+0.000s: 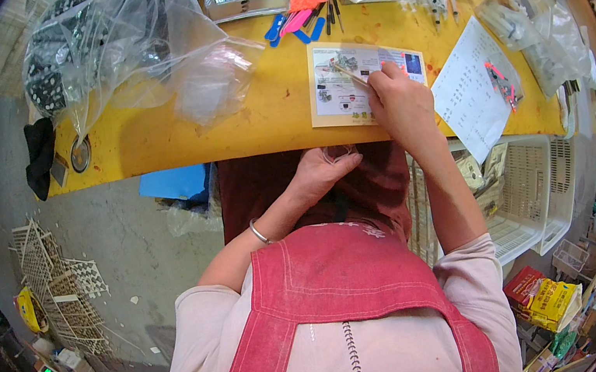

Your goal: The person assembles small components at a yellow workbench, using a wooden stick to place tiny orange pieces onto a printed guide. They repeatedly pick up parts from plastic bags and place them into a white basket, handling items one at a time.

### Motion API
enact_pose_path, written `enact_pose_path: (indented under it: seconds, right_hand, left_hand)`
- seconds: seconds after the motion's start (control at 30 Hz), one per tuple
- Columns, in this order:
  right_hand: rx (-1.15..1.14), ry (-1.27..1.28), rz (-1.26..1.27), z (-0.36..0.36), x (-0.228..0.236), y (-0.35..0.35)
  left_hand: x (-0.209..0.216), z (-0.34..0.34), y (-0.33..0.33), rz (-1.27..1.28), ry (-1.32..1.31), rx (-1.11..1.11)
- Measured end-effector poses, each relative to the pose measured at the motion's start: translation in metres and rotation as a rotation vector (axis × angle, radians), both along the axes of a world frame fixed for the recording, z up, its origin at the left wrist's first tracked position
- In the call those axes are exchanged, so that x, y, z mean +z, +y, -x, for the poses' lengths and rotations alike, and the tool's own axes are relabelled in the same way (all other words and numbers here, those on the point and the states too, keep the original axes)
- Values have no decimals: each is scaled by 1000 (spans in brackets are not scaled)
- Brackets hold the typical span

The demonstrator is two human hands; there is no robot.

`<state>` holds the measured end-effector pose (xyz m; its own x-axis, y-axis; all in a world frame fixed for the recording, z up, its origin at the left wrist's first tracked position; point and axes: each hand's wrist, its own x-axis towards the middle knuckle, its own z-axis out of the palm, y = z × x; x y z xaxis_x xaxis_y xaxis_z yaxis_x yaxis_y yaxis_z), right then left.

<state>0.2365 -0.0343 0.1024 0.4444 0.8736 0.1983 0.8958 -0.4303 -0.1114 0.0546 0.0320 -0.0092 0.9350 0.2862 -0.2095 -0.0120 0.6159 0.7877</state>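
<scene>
Fingers of your left hand (pixel 325 171) curl loosely just off the table (pixel 173 148) edge, near a clear item (pixel 339 151); cannot tell whether they grip it. Steady that hand. Printed card (pixel 351 102) lies flat near the table's front edge; keep it square to you. Slim stick (pixel 351 76) slants over the card; contact unclear, so keep tip pressure light. Your right hand (pixel 402 99) pinches the stick's near end, fingers closed; hold the wrist clear of the white sheet (pixel 465 91) just beside.
</scene>
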Motion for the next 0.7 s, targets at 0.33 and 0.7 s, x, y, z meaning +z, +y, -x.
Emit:
enact_pose_path:
  seconds: [0.33, 0.7]
  right_hand:
    - [18, 14, -12, 3, 0, -4]
    - [-4, 43, 29, 10, -4, -5]
  left_hand:
    - [5, 1, 1, -41, 47, -14]
    - [8, 2, 2, -22, 38, -31]
